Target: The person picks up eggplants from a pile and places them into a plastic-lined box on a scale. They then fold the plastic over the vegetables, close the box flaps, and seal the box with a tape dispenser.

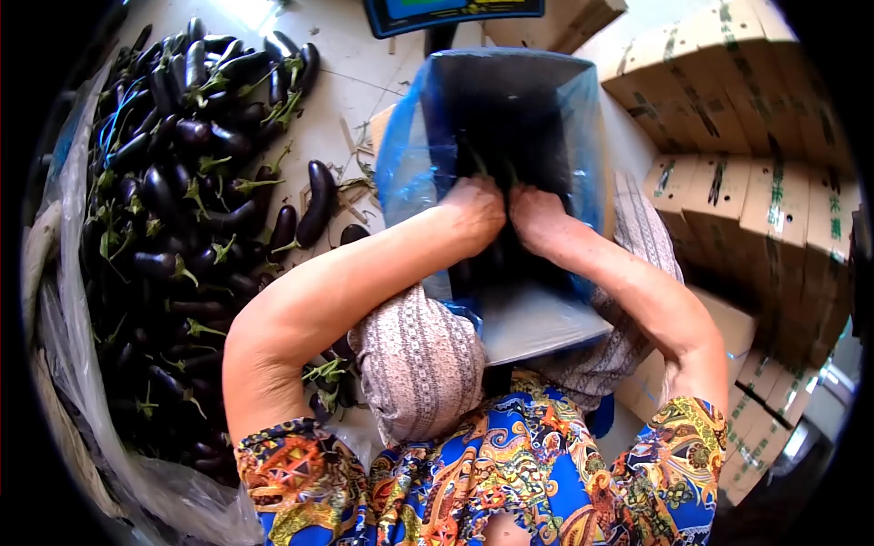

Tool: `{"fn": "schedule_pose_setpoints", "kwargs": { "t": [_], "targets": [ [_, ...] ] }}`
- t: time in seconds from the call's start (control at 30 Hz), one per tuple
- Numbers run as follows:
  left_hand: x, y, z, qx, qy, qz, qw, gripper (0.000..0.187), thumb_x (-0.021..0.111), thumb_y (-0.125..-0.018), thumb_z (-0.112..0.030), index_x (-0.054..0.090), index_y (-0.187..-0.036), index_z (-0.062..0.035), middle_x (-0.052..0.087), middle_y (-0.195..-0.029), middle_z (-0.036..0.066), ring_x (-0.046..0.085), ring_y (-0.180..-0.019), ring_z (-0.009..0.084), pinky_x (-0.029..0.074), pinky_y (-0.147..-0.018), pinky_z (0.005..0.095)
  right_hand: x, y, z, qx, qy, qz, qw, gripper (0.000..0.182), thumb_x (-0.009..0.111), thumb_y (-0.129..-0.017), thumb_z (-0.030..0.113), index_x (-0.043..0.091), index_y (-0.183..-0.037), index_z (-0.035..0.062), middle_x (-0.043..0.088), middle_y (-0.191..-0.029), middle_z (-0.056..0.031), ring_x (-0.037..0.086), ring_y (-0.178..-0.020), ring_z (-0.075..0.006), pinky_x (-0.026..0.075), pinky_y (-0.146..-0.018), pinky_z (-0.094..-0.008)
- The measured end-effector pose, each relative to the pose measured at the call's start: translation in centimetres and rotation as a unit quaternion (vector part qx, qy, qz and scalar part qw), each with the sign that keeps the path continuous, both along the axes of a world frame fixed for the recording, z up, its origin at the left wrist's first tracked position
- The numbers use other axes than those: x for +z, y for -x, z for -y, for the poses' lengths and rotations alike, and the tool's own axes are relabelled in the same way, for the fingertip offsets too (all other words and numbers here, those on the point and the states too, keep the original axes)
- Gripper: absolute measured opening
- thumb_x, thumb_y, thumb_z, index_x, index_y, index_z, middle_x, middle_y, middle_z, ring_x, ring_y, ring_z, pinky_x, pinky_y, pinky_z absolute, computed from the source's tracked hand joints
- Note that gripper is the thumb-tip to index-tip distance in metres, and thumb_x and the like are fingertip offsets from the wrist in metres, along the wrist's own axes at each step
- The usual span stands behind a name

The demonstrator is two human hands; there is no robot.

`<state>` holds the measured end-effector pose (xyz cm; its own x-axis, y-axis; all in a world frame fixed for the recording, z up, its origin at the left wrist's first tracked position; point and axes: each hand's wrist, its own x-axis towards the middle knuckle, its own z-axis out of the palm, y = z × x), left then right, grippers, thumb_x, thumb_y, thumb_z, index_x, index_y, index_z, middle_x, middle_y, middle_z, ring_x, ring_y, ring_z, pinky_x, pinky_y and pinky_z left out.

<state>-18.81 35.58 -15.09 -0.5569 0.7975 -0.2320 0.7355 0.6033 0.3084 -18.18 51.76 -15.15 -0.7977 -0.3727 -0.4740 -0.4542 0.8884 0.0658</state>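
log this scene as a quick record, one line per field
container: box lined with blue plastic, open, between the person's knees
left hand: left hand inside the box, fingers curled
right hand: right hand beside it, also in the box
grip: hidden; green stems show just beyond the fingers
left side: large heap of eggplants
nearer the box: curved eggplant on the tiled floor
right side: stacked cardboard cartons
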Motion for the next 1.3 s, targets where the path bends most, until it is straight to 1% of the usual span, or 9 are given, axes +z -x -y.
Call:
{"fn": "schedule_pose_setpoints", "kwargs": {
  "t": [0.1, 0.23, 0.37, 0.5, 0.57, 0.73, 1.07, 1.17, 1.3],
  "targets": [
    [-0.6, 2.6, -2.2, -0.092, 0.020, 0.151, 0.984, 0.041, 0.067, -0.071, -0.019, 0.069, -0.105, 0.0038, 0.063, -0.118, 0.023, 0.054, -0.116, 0.0363, 0.046, -0.096, 0.0458, 0.7, -0.2, -1.9, 0.089, 0.014, 0.030, 0.995, 0.013, 0.062, -0.078, 0.014, 0.068, -0.088, 0.0083, 0.069, -0.085, -0.0108, 0.069, -0.076, -0.0297, 0.055, -0.063, -0.0427],
    [-6.0, 0.6, -2.8, -0.014, -0.165, -0.023, 0.986, 0.031, 0.064, -0.073, -0.018, 0.073, -0.095, 0.0016, 0.068, -0.109, 0.022, 0.061, -0.110, 0.0360, 0.051, -0.089, 0.0451, 0.6, -0.5, -1.6, 0.119, -0.057, 0.015, 0.991, 0.015, 0.060, -0.080, 0.014, 0.070, -0.090, 0.0087, 0.068, -0.094, -0.0117, 0.070, -0.079, -0.0249, 0.055, -0.062, -0.0391],
    [4.3, 1.0, 2.6, 0.016, -0.121, 0.164, 0.979, 0.019, 0.061, -0.075, -0.008, 0.070, -0.089, 0.0001, 0.070, -0.090, 0.023, 0.069, -0.086, 0.0361, 0.055, -0.075, 0.0430, 2.1, -1.7, 0.3, 0.052, 0.006, -0.022, 0.998, 0.028, 0.060, -0.083, 0.013, 0.060, -0.109, 0.0016, 0.062, -0.102, -0.0161, 0.064, -0.094, -0.0311, 0.056, -0.069, -0.0409],
    [6.2, -1.7, 11.0, 0.246, -0.539, 0.185, 0.784, 0.027, 0.059, -0.086, -0.003, 0.063, -0.113, 0.0003, 0.070, -0.100, 0.019, 0.070, -0.089, 0.0269, 0.056, -0.078, 0.0344, 1.2, -2.0, 0.6, 0.109, 0.055, -0.044, 0.992, 0.065, 0.068, -0.073, 0.009, 0.044, -0.130, -0.0114, 0.056, -0.108, -0.0226, 0.055, -0.103, -0.0379, 0.055, -0.078, -0.0407],
    [4.6, -3.1, 15.7, 0.399, -0.524, 0.152, 0.737, 0.027, 0.060, -0.089, -0.003, 0.063, -0.115, 0.0005, 0.071, -0.096, 0.015, 0.070, -0.089, 0.0225, 0.055, -0.079, 0.0299, 2.7, -1.4, 2.1, 0.140, 0.017, 0.003, 0.990, 0.071, 0.069, -0.075, 0.011, 0.040, -0.134, -0.0142, 0.057, -0.108, -0.0243, 0.056, -0.103, -0.0382, 0.054, -0.079, -0.0395],
    [-4.4, -7.8, 26.1, 0.539, -0.220, -0.113, 0.805, 0.021, 0.060, -0.084, -0.002, 0.065, -0.105, -0.0020, 0.066, -0.097, 0.014, 0.063, -0.092, 0.0340, 0.052, -0.084, 0.0403, 4.2, -0.7, 2.4, 0.099, 0.050, 0.050, 0.993, 0.068, 0.070, -0.077, 0.016, 0.043, -0.132, -0.0125, 0.060, -0.110, -0.0241, 0.058, -0.102, -0.0385, 0.053, -0.080, -0.0424],
    [-11.3, -5.4, 34.6, 0.412, 0.296, -0.187, 0.842, 0.021, 0.059, -0.081, -0.017, 0.066, -0.099, -0.0086, 0.063, -0.101, 0.009, 0.054, -0.098, 0.0251, 0.041, -0.079, 0.0404, 9.6, 0.8, 3.9, 0.070, 0.105, 0.105, 0.986, 0.048, 0.067, -0.083, 0.018, 0.054, -0.124, -0.0026, 0.063, -0.103, -0.0228, 0.060, -0.095, -0.0399, 0.050, -0.081, -0.0462],
    [-14.7, -5.0, 36.0, 0.378, 0.285, -0.360, 0.804, 0.022, 0.058, -0.081, -0.018, 0.064, -0.099, -0.0065, 0.060, -0.097, 0.011, 0.053, -0.096, 0.0271, 0.041, -0.083, 0.0414, 9.2, 0.6, 3.4, 0.086, 0.135, 0.129, 0.979, 0.047, 0.067, -0.083, 0.018, 0.054, -0.125, -0.0014, 0.063, -0.102, -0.0218, 0.060, -0.095, -0.0393, 0.050, -0.081, -0.0459],
    [-15.1, -4.1, 36.9, 0.359, 0.252, -0.330, 0.836, 0.020, 0.057, -0.080, -0.016, 0.063, -0.097, -0.0076, 0.059, -0.093, 0.010, 0.055, -0.093, 0.0266, 0.042, -0.084, 0.0406, 9.8, 0.4, 2.8, 0.057, 0.154, 0.141, 0.976, 0.046, 0.067, -0.085, 0.019, 0.055, -0.124, -0.0010, 0.063, -0.101, -0.0219, 0.061, -0.094, -0.0396, 0.050, -0.081, -0.0466]
  ]
}}
